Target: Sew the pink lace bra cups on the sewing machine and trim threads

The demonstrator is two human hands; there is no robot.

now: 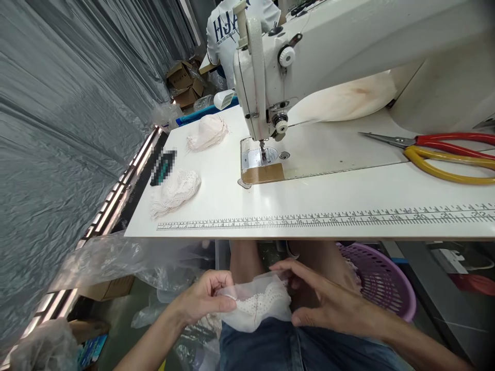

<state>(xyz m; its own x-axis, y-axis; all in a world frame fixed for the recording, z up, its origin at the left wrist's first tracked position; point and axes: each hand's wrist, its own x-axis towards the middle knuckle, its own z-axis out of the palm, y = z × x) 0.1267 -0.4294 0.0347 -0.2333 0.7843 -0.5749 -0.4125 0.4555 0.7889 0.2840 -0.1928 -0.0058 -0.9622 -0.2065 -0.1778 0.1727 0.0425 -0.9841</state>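
Over my lap, below the table edge, both hands hold a small white fabric piece with lace trim (258, 305). My left hand (204, 299) pinches its left end between thumb and fingers. My right hand (320, 299) grips its right side, fingers curled round the cloth. A white sewing machine (309, 56) stands on the white table (309, 196) above, with its needle and presser foot (263, 149) over the metal plate.
Two piles of lace pieces (176, 191) (207, 133) lie on the table's left part. Red and yellow scissors (444, 152) rest at the right. A ruler strip (328, 219) runs along the front edge. A purple basket (381, 283) sits under the table. Another person in a white shirt (232, 26) stands behind.
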